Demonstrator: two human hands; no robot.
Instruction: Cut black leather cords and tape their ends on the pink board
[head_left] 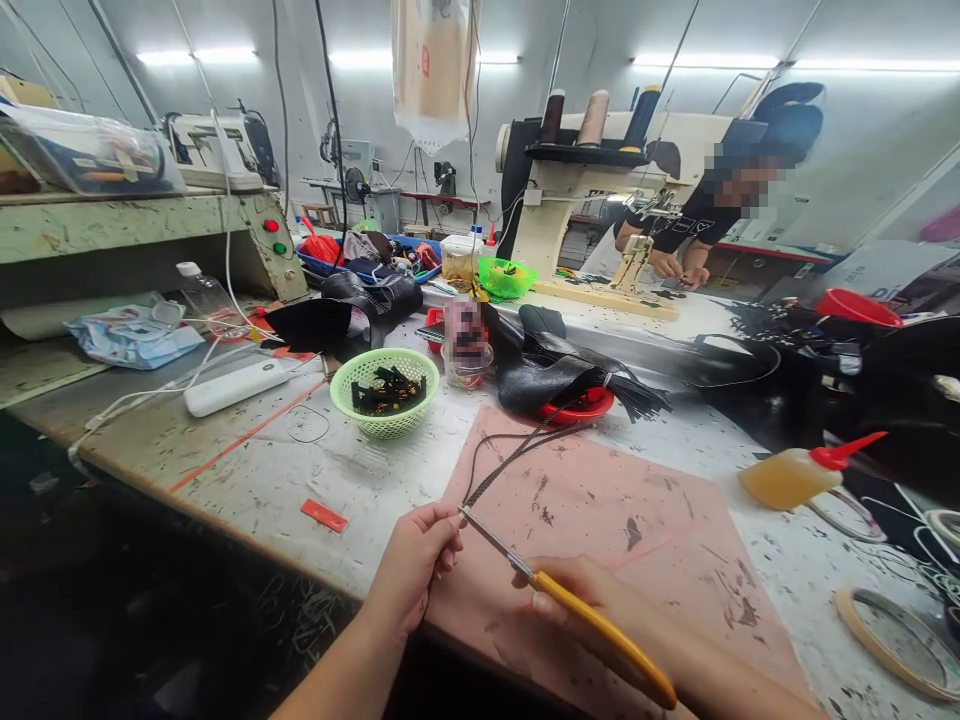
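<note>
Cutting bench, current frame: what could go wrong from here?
1. Nicked finger: the steel scissors with yellow handles, in the right hand, have their tips right by the left hand's fingertips.
2. Miscut: the thin dark braided cord has another strand close beside it, so the blades might catch the wrong one.
3. Lost offcut: a dark snippet could be hard to spot among the dark marks on the flat pink sheet.
</note>
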